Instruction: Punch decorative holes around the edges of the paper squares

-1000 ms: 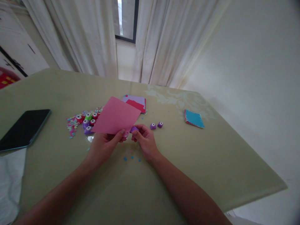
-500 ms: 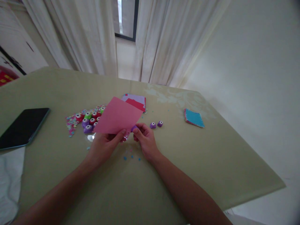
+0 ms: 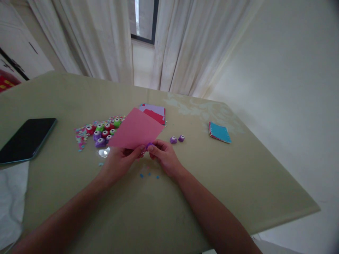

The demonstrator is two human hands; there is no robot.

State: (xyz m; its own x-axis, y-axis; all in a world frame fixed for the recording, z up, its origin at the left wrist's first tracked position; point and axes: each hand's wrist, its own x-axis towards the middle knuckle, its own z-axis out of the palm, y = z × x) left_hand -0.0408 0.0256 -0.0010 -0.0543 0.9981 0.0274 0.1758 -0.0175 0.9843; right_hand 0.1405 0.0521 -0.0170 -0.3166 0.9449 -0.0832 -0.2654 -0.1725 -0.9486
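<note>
Table [image 3: 212,183]: pale green, runs below and around the pink paper [image 3: 136,130].
Curtains [image 3: 92,38]: whitish, hang beyond the pink paper, window [image 3: 143,19] showing between.
Phone or tablet [image 3: 28,139]: dark screen, flat, well left of the pink paper.
White sheet [image 3: 12,204]: left of and nearer than the pink paper, cut off by view edge.
Left hand [image 3: 118,164]: grasping the pink paper at its near edge, thumb on top.
Right hand [image 3: 165,158]: pinching the purple piece [image 3: 149,145], thumb and finger closed on it.
Stacked papers [image 3: 156,109]: lilac and red, just beyond the pink paper, partly covered by it.
Blue squares [image 3: 220,133]: small pile, well right of the pink paper.
Eyed figures [image 3: 105,133]: red, green, purple, clustered left of the pink paper.
Purple pair [image 3: 173,140]: eyed, right of the pink paper.
Purple piece: at near right corner of the pink paper; contact, cannot tell.
Blue bits [image 3: 141,175]: loose, nearer than the pink paper.
</note>
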